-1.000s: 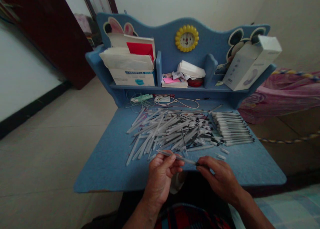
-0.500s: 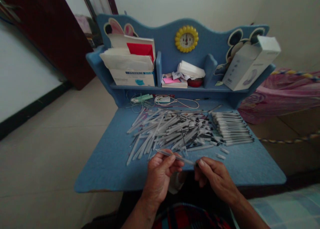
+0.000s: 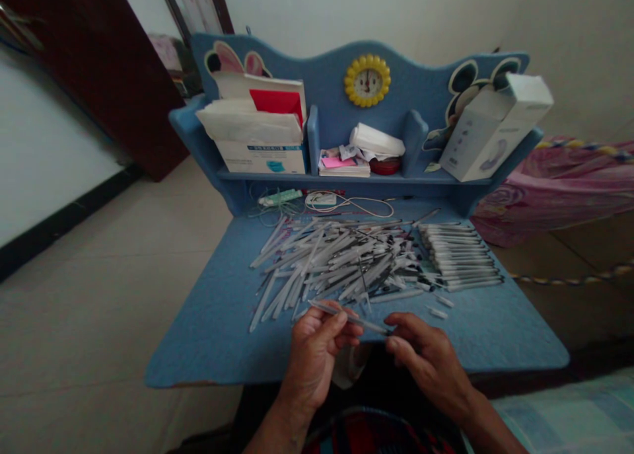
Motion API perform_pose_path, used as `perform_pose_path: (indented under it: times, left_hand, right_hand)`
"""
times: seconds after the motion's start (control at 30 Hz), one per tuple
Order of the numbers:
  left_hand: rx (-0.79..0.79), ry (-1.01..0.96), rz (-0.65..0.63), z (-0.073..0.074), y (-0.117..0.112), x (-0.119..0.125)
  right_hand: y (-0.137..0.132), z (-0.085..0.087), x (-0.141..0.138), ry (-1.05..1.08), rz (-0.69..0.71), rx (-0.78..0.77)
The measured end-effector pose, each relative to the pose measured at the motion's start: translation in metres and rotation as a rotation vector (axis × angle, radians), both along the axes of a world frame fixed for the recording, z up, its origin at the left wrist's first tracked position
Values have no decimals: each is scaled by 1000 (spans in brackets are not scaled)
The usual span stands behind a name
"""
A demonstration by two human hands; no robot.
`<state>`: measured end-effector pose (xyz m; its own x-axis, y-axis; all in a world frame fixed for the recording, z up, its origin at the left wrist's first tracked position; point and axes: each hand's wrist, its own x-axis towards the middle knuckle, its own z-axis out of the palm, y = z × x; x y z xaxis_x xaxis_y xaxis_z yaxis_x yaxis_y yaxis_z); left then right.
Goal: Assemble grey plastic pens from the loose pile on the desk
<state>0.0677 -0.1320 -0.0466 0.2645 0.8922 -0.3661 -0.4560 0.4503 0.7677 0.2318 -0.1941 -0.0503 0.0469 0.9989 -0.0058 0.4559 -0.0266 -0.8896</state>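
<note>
My left hand (image 3: 319, 341) pinches a translucent pen (image 3: 365, 324) between thumb and fingers, above the front edge of the blue desk (image 3: 208, 348). The pen's pointed end aims left and its dark end points right. At that dark end, my right hand (image 3: 428, 355) has its thumb and index finger parted around the tip; whether they touch it I cannot tell. Beyond the hands lies a loose heap of pen parts (image 3: 337, 259), with clear barrels, dark refills and small caps. To its right, assembled-looking pens (image 3: 465, 256) with dark ends lie stacked in a row.
Two small clear caps (image 3: 438, 312) lie near the right hand. A white cable (image 3: 371, 206) and a green-white object (image 3: 280, 197) sit behind the heap. The shelf above holds a mask box (image 3: 262, 156), papers and a white carton (image 3: 475, 137).
My right thumb and index finger, closed on the pen's dark end before, have come apart. The left hand keeps its hold on the pen. The view has shifted slightly.
</note>
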Motion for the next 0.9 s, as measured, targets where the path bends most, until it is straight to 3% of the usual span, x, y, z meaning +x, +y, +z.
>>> perform_pose_path:
  times: [0.27,0.5,0.67,0.8,0.9]
  left_hand:
    - [3,14,-21,-6,-1,2]
    - [-13,-1,-11,-7,-3,0]
    - [-20,-21,8,-6,-4,1]
    - [-30,-15,4,-6,-5,1]
    - [-32,-24,-2,-6,-5,1]
  right_hand:
    - [-1,-2,-1,17,9,-66]
    - [-5,-13,-4,-56,-2,-34]
    - [-7,-14,-6,117,0,-202]
    - [-9,-15,-6,91,-74,-131]
    - [-9,-13,-6,80,-22,-142]
